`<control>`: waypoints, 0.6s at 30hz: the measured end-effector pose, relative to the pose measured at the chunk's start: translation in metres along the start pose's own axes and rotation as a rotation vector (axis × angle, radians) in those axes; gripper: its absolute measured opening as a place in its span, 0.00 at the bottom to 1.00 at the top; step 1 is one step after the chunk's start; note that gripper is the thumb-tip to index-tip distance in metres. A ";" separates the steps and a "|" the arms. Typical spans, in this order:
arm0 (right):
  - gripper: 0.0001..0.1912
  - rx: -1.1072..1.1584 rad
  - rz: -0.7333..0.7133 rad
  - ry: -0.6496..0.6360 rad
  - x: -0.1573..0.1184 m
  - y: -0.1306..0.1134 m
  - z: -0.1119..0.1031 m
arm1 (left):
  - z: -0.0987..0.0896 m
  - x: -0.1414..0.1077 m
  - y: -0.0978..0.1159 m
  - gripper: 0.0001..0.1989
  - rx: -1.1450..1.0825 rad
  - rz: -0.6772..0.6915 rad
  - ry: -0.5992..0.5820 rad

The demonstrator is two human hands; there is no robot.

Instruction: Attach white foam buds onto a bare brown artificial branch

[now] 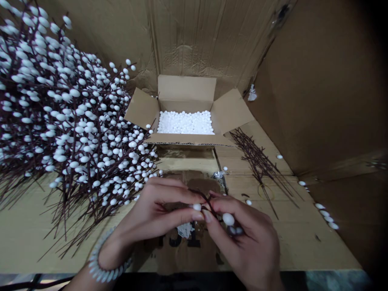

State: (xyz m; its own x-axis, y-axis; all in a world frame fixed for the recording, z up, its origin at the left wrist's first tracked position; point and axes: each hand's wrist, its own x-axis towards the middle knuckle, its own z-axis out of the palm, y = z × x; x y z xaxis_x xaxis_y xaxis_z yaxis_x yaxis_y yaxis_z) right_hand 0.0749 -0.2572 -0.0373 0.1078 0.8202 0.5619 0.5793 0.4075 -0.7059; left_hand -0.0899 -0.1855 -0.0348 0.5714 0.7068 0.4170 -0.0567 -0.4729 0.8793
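Note:
Low in the middle of the head view, my left hand (159,206) pinches a small white ball (197,207) between thumb and fingers. My right hand (250,238) is closed around a dark brown artificial twig (208,199), its thumb meeting my left thumb. The ball touches or nearly touches a tip of the twig; the exact contact is too small to tell. Another white ball (228,219) shows at my right fingers, with others partly hidden in the palm. Beyond my hands, an open cardboard box (188,138) holds many loose white balls (185,122).
A large heap of brown twigs with white balls (81,129) fills the left side. Bare brown twigs (257,161) lie right of the box. Stray white balls (329,219) dot the right edge, and clear plastic scraps (185,230) lie below my hands. Tall cardboard walls (188,36) enclose the back and right.

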 end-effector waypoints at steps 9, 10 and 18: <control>0.04 0.166 0.253 -0.076 -0.004 0.005 0.004 | -0.001 -0.001 -0.005 0.05 -0.155 -0.147 0.227; 0.04 0.205 0.297 -0.095 -0.005 0.005 0.005 | -0.001 -0.001 -0.006 0.04 -0.185 -0.159 0.275; 0.11 0.744 0.710 -0.309 -0.002 0.016 0.005 | 0.006 0.001 -0.010 0.04 -0.400 -0.142 0.338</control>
State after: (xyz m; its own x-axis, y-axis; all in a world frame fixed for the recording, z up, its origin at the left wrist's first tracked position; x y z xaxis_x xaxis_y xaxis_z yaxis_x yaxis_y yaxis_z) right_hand 0.0799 -0.2503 -0.0520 -0.0433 0.9891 -0.1404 -0.1847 -0.1460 -0.9719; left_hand -0.0839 -0.1834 -0.0444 0.3043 0.9103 0.2806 -0.3433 -0.1700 0.9237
